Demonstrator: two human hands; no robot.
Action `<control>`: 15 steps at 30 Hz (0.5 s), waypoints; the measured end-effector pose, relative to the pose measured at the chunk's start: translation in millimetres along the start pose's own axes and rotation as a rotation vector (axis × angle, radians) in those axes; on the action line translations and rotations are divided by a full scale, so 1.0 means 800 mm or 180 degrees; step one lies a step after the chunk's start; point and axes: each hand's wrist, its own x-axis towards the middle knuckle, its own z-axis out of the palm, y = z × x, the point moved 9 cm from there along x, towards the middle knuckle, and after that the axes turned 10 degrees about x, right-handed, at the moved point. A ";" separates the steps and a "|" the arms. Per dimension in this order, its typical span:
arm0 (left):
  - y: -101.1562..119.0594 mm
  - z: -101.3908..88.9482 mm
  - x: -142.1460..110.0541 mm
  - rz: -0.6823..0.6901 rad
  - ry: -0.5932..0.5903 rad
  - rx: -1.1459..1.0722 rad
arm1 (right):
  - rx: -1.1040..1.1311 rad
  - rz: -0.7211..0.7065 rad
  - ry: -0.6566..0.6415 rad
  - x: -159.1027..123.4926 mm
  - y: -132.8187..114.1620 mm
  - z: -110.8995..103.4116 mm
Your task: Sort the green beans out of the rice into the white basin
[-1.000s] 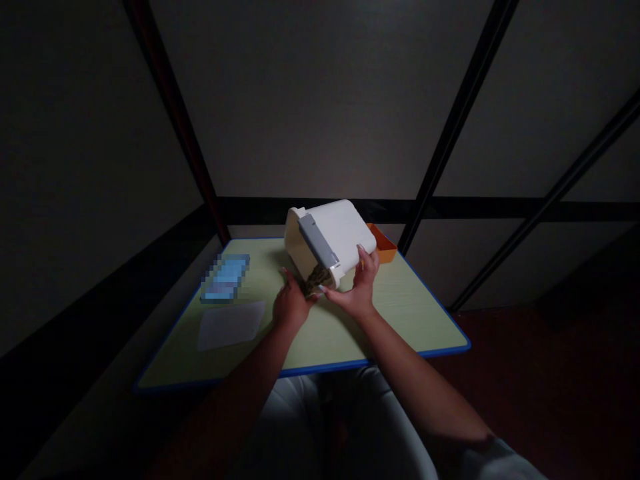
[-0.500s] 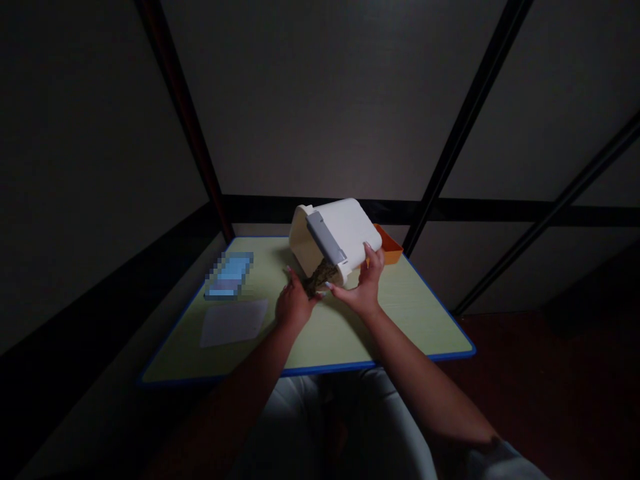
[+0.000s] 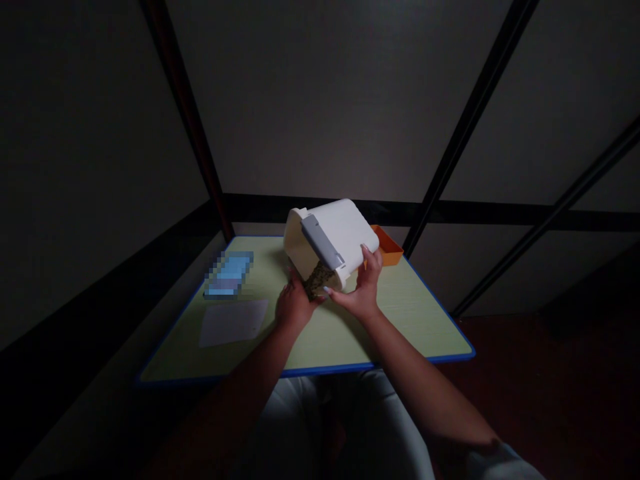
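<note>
A white container with a grey side latch is held tilted above the table, its mouth facing left and down. Dark, grainy loose matter lies at the low corner of the mouth; its kind is unclear. My right hand grips the container from the lower right, thumb near the rim and fingers on the wall. Cupped just at the mouth, my left hand has its thumb and fingers apart beside the dark matter. Part of its fingers is hidden.
An orange open tray stands behind the container at the right. On the left of the blue-edged table lie a white sheet of paper and a blurred-out blue flat object. Grey panels rise behind.
The container has shifted slightly left and its mouth has tipped a little lower. Both hands have stayed nearly in place.
</note>
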 end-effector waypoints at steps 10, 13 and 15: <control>0.000 0.001 0.000 0.0039 0.0089 -0.0051 | -0.0015 -0.0044 -0.0150 0.003 -0.003 0.010; -0.002 0.002 0.001 0.0036 0.0103 -0.0058 | -0.0077 0.0002 -0.0147 0.006 0.002 0.009; -0.002 0.002 0.001 0.0024 0.0103 -0.0057 | -0.0058 -0.0030 -0.0111 0.007 0.003 0.006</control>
